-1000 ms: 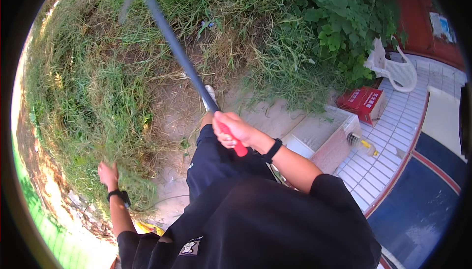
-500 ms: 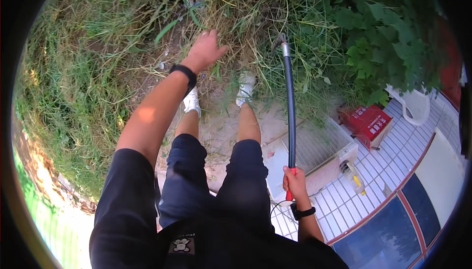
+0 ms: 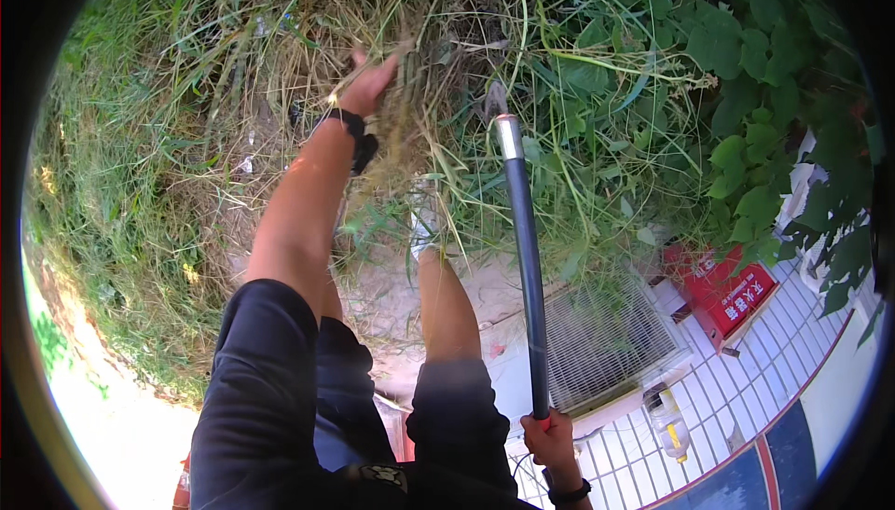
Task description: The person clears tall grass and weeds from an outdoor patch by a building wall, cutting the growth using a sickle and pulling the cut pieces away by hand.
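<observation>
My left hand reaches into the tangle of dry grass ahead of my feet. It is partly blurred, with thumb and fingers apart, and a smeared clump of straw-coloured stalks lies right beside it. I cannot see anything held in it. Closed round the red grip at the lower right, my right hand holds a long black-handled tool. The shaft points away from me and ends in a silver collar. Its small metal head is partly sunk among the stems, so its full shape is hidden.
My white shoe stands under grass on pale ground. To the right are a grilled metal unit, a red box, a clear bottle with yellow parts and a white tiled wall. Broad-leaved vines hang at the upper right.
My view has moved closer to the grass. My left hand has shifted slightly left and farther out, and the stalks beside it now blur. The tool's head has come slightly left and nearer.
</observation>
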`<state>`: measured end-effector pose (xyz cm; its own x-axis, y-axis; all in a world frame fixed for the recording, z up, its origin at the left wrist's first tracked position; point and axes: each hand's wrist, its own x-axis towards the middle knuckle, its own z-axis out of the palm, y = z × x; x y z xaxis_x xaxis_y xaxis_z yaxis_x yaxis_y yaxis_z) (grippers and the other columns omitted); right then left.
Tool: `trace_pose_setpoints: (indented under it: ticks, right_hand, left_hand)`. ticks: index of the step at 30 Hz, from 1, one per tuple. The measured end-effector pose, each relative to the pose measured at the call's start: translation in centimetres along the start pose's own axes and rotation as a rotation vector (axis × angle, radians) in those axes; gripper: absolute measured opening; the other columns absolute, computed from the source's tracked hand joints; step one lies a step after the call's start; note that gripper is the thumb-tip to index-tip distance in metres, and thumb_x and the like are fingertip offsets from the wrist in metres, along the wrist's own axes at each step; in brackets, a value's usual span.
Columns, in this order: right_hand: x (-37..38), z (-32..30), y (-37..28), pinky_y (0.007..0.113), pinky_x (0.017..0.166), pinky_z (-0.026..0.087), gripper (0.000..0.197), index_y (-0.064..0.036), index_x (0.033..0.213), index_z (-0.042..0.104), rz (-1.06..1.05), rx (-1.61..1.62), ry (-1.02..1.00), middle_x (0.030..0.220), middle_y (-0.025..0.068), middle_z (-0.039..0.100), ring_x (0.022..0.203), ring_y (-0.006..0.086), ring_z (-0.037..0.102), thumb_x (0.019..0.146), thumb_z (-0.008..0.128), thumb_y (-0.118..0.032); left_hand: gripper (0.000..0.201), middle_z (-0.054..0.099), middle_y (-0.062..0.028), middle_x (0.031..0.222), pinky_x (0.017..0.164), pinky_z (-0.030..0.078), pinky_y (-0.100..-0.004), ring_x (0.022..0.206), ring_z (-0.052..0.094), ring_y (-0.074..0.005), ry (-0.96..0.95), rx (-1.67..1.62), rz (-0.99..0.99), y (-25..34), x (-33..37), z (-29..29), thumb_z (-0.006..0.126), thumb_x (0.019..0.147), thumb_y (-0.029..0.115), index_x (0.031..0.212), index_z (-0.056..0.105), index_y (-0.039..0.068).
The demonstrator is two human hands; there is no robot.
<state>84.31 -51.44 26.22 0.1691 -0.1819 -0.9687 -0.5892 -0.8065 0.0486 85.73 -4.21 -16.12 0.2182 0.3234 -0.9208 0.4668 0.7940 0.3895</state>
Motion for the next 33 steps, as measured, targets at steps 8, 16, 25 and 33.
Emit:
trace_pose_setpoints:
  ticks: [8, 16, 25, 33]
  right_hand:
    - [0.6, 0.4, 0.8, 0.025, 0.044, 0.035, 0.019, -0.0024, 0.073, 0.059, -0.037, -0.013, -0.004, 0.053, -0.0037, 0.051, 0.048, 0.0038, 0.046, 0.087, 0.071, -0.01]
    - [1.0, -1.4, 0.0, 0.027, 0.045, 0.038, 0.019, -0.0011, 0.075, 0.06, -0.258, -0.18, 0.087, 0.052, -0.0012, 0.051, 0.048, 0.0052, 0.047, 0.085, 0.073, -0.011]
    - [3.3, -0.1, -20.2, 0.022, 0.039, 0.033, 0.044, -0.0087, 0.069, 0.053, -0.533, -0.281, -0.128, 0.052, -0.0039, 0.048, 0.04, 0.0067, 0.044, 0.102, 0.047, -0.037]
    - [12.1, 10.8, -43.2, 0.025, 0.034, 0.034, 0.056, -0.0126, 0.066, 0.043, -0.695, -0.619, -0.046, 0.049, -0.0031, 0.043, 0.033, 0.0104, 0.038, 0.097, 0.047, -0.059]
  left_hand:
    - [0.063, 0.021, -0.0114, 0.16, 0.114, 0.028, -0.0512, 0.144, 0.025, -0.0243, -0.31, 0.231, 0.01, -1.8, 0.7, 5.0, 0.056, 0.097, 0.03, 0.151, 0.031, 0.009]
    - [0.082, 0.058, -0.0203, 0.129, 0.1, 0.047, -0.0349, 0.119, 0.056, -0.035, -0.348, 0.869, 0.576, -2.0, -2.1, 1.0, 0.062, 0.066, -0.017, 0.142, 0.039, 0.005]
    - [0.062, 0.058, -0.0165, 0.12, 0.086, 0.044, -0.0397, 0.106, 0.056, -0.0278, -0.179, 0.588, 0.492, -0.4, -3.7, -4.0, 0.052, 0.094, 0.05, 0.128, 0.046, -0.002]
    - [0.025, 0.067, -0.0184, 0.091, 0.076, 0.05, -0.0431, 0.084, 0.064, -0.0372, -0.042, 0.534, 0.41, 3.9, -4.8, -1.0, 0.056, 0.093, 0.022, 0.106, 0.057, 0.001]
